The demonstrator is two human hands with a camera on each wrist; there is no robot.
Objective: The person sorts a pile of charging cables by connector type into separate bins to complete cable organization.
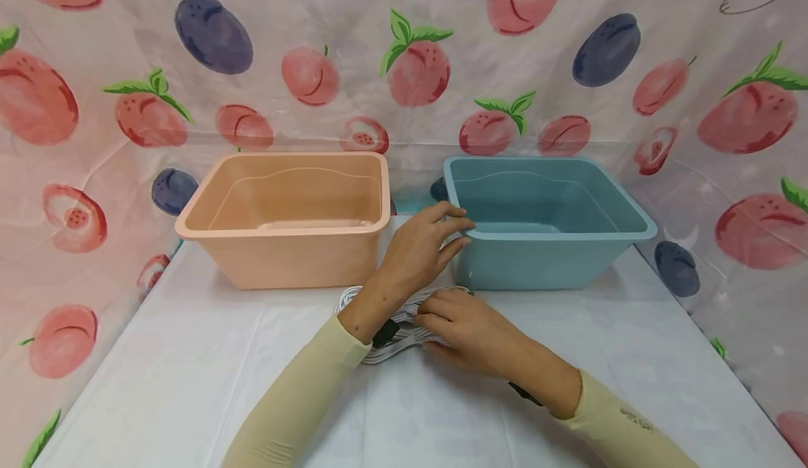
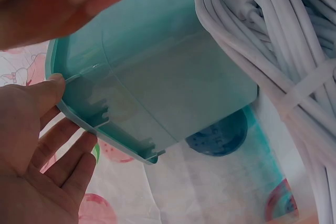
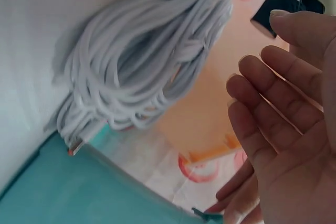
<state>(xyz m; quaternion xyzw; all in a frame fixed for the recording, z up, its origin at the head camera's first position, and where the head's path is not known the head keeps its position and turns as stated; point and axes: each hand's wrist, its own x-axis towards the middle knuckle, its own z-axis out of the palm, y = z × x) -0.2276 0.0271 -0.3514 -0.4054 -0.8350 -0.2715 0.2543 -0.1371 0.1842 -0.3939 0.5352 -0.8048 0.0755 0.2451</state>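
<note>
My left hand (image 1: 419, 247) is at the near left corner of a blue-green plastic tub (image 1: 524, 264). In the left wrist view, its thumb and fingers (image 2: 55, 90) lie on either side of the tub's rim and pinch it. A bundle of white cable (image 1: 385, 352), looped and tied, lies on the table, partly hidden under my left wrist and behind my right hand. My right hand (image 1: 470, 331) hovers by this cable, its fingers loosely bent and nothing in them. The right wrist view shows a gap between those fingers (image 3: 247, 121) and the cable coil (image 3: 142, 56).
An orange-pink tub (image 1: 297, 261) stands left of the blue-green one, with a gap between them. Both sit toward the back of a white-covered table (image 1: 158, 384). A fruit-print cloth (image 1: 353, 26) hangs behind and along the sides.
</note>
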